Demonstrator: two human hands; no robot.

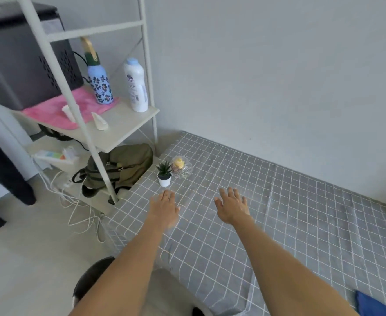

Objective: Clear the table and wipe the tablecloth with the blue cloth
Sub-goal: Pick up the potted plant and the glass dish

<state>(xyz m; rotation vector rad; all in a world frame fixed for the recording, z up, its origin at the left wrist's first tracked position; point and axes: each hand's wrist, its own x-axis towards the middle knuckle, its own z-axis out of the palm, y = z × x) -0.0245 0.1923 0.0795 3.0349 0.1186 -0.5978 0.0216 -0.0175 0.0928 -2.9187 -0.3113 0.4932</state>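
Note:
A grey tablecloth with a white grid covers the table. At its far left corner stand a small green plant in a white pot and, just right of it, a clear glass bowl holding something yellow. My left hand hovers just in front of the pot, palm down, holding nothing. My right hand is stretched out beside it with its fingers spread, also holding nothing. A corner of the blue cloth shows at the bottom right edge of the table.
A white shelf rack stands left of the table with a flowered bottle, a white bottle, a pink cloth and a dark box. Under it lie an olive bag and white cables. A dark stool sits by my left arm.

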